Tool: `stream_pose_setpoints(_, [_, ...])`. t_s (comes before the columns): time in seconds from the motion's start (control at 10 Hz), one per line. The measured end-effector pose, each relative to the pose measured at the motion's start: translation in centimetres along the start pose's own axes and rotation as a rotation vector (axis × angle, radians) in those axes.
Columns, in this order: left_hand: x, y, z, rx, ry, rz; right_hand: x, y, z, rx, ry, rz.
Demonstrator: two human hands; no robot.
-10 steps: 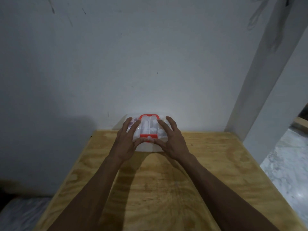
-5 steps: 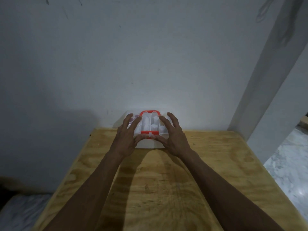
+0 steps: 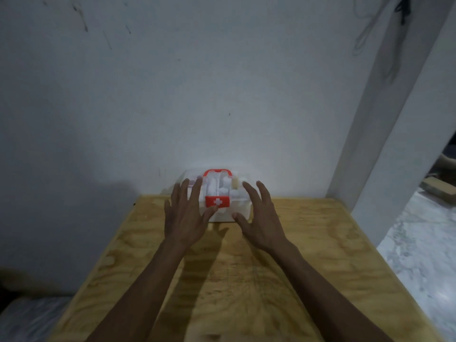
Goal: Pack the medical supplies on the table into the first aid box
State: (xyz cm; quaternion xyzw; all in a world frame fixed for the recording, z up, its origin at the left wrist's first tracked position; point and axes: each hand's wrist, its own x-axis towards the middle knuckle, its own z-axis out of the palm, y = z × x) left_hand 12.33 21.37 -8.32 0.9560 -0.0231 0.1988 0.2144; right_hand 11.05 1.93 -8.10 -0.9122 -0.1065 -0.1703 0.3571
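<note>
The first aid box (image 3: 223, 213) is a clear plastic case with a red handle and a red latch bearing a white cross. It stands at the far edge of the wooden table (image 3: 308, 255), against the wall, with its lid down. White rolls and small items show through the lid. My left hand (image 3: 186, 214) hovers just in front of the box's left side, fingers spread, holding nothing. My right hand (image 3: 262, 217) is open in the same way at the box's right side. Whether the fingertips touch the box I cannot tell.
A white wall rises directly behind the box. A white pillar (image 3: 394, 144) stands at the table's far right corner. Marble floor (image 3: 424, 243) lies to the right, with a wooden board (image 3: 436, 191) on it.
Both hands have come off the box lid and drawn back toward me, fingers spread. The red latch with the white cross, covered by my thumbs before, now shows.
</note>
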Motion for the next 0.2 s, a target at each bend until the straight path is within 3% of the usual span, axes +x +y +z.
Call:
stream_pose_setpoints(0.1, [-5.2, 1.3, -2.1, -0.342, 0.098, 0.054, -6.9, -0.2, -2.8, 0.175, 0.074, 0.055])
stream_pose_setpoints(0.2, [-12.9, 3.0, -4.2, -0.542, 0.098, 0.071, -13.7, -0.6, -6.1, 0.528, 0.179, 0.219])
